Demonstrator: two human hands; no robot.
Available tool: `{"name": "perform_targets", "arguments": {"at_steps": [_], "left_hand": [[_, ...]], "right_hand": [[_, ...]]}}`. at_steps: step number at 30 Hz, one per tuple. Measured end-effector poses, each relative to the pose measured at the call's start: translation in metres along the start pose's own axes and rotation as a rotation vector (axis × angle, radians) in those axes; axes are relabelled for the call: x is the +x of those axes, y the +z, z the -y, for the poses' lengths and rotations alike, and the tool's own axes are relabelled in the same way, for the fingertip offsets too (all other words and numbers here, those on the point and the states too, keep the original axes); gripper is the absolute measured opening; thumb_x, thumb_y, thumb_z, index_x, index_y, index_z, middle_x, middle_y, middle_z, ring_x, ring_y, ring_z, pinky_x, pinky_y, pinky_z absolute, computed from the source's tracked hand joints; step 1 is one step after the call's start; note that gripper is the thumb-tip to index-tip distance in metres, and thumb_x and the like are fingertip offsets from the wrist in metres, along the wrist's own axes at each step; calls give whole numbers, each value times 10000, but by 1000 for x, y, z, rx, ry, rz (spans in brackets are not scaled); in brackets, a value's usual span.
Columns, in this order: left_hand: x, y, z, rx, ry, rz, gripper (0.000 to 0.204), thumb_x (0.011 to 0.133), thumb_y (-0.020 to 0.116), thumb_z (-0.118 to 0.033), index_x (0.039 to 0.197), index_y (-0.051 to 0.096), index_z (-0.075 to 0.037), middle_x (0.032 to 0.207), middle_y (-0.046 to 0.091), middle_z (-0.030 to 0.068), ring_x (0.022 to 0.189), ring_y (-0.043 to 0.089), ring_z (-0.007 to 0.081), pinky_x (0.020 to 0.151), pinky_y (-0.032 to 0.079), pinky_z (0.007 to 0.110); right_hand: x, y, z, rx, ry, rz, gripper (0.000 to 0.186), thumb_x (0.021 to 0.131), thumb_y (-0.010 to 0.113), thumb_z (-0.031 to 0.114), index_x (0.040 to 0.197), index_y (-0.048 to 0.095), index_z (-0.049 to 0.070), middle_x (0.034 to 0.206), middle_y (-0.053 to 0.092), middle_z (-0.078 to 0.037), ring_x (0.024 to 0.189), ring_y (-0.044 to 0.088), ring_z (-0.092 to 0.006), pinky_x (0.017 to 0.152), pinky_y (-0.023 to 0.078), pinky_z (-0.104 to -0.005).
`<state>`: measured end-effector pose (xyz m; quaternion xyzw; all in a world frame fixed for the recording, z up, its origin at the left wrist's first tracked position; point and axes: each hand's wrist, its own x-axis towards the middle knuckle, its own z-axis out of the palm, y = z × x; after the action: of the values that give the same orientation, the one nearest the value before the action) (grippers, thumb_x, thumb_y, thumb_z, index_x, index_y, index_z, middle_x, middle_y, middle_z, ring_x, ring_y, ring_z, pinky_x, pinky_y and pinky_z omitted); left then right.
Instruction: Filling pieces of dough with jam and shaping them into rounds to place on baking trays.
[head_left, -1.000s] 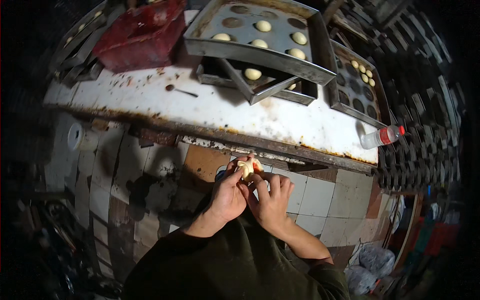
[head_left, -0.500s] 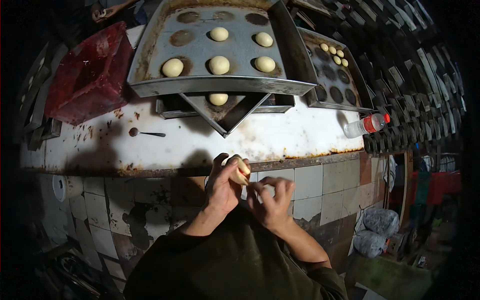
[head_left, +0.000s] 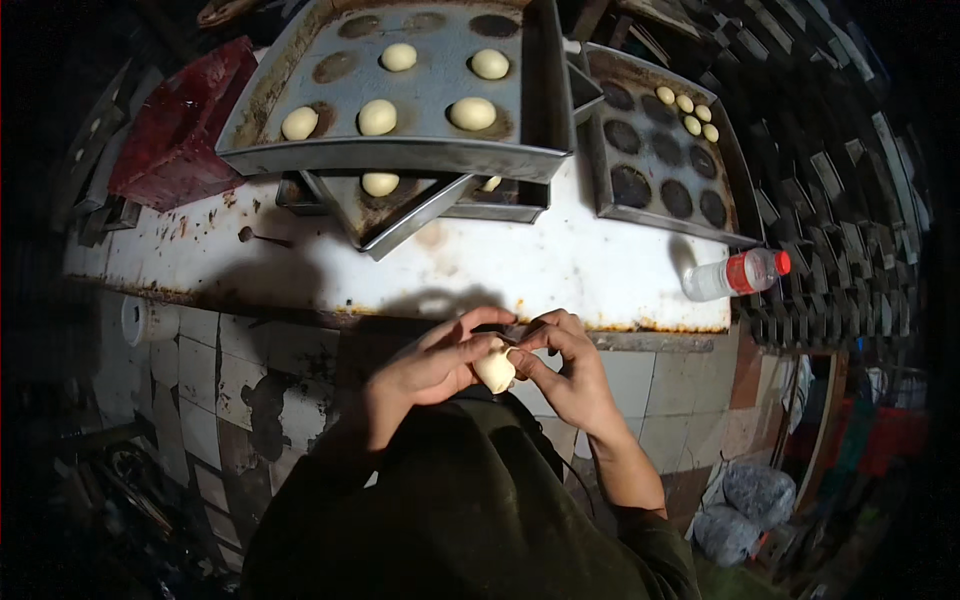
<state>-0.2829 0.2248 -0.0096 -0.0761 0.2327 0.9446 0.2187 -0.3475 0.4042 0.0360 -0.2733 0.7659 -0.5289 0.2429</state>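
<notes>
A pale piece of dough [head_left: 495,371] is held up in front of my body, just off the worktable's near edge. My left hand [head_left: 430,366] cups it from the left, thumb along its upper side. From the right, my right hand [head_left: 572,372] pinches the dough's top edge between thumb and fingers. The dough looks gathered and folded there; its inside is hidden. Beyond my hands, a deep metal tray [head_left: 395,156] holds several round dough balls [head_left: 377,117] on dark circular marks.
Under that tray sits a turned metal tray [head_left: 420,222] with another ball. At right, a tray [head_left: 650,222] carries several small yellow balls [head_left: 692,125]. A red-capped bottle [head_left: 712,281] lies near the table's right end. A dark spoon [head_left: 265,238] and a red crate [head_left: 180,160] are at left.
My right hand has come in from beside the dough to grip its edge. The dough has tilted, and the red filling seen in its opening before is out of sight. The view has shifted.
</notes>
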Motion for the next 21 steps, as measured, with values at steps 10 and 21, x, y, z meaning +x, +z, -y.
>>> {"name": "perform_targets", "arguments": {"at_steps": [10, 21], "left_hand": [[20, 37, 61, -364, 651, -438, 206, 834, 496, -99, 1030, 493, -35, 923, 561, 83, 954, 549, 236, 867, 443, 354], [-37, 33, 41, 462, 711, -337, 507, 858, 469, -1, 1317, 260, -54, 833, 502, 68, 770, 478, 118, 723, 405, 262]], "right_hand": [[-27, 18, -32, -115, -366, -322, 297, 726, 724, 119, 944, 565, -4, 976, 525, -141, 915, 466, -310, 809, 366, -417], [-32, 26, 27, -356, -714, -59, 199, 713, 674, 25, 882, 571, 8, 800, 526, -106, 713, 500, -283, 613, 384, -359]]}}
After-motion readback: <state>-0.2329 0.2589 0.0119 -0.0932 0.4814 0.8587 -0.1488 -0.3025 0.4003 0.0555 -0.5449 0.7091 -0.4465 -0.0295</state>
